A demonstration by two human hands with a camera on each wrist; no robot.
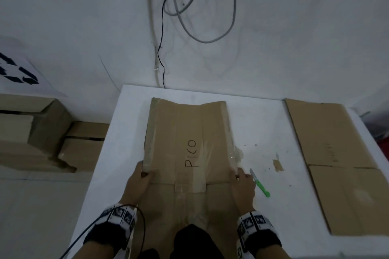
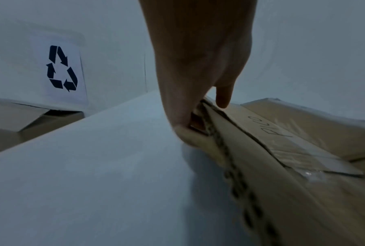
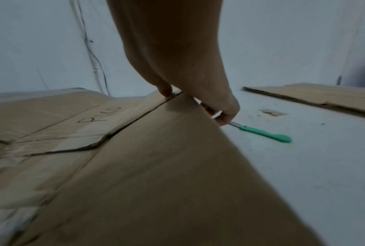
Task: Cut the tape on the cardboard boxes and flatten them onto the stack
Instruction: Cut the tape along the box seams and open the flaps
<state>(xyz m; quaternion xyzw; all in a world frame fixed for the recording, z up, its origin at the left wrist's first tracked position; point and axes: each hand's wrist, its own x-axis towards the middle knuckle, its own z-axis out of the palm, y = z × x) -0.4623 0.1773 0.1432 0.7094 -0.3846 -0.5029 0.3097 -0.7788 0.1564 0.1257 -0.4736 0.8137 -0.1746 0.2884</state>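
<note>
Cardboard box [image 1: 189, 149], flattened, lies mid-counter [image 1: 263, 132]; we judge it light, stiff and floppy at the creases. Our left hand [image 1: 137, 183] pinches its nine-o'clock edge, our right hand [image 1: 244, 185] its three-o'clock edge, a sound two-sided hold. The stack [image 1: 336, 164] waits at three o'clock.

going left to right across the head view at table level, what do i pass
cardboard boxes on the floor → left hand → PICO box → right hand → green-handled knife → torn tape scrap → flattened stack
</note>
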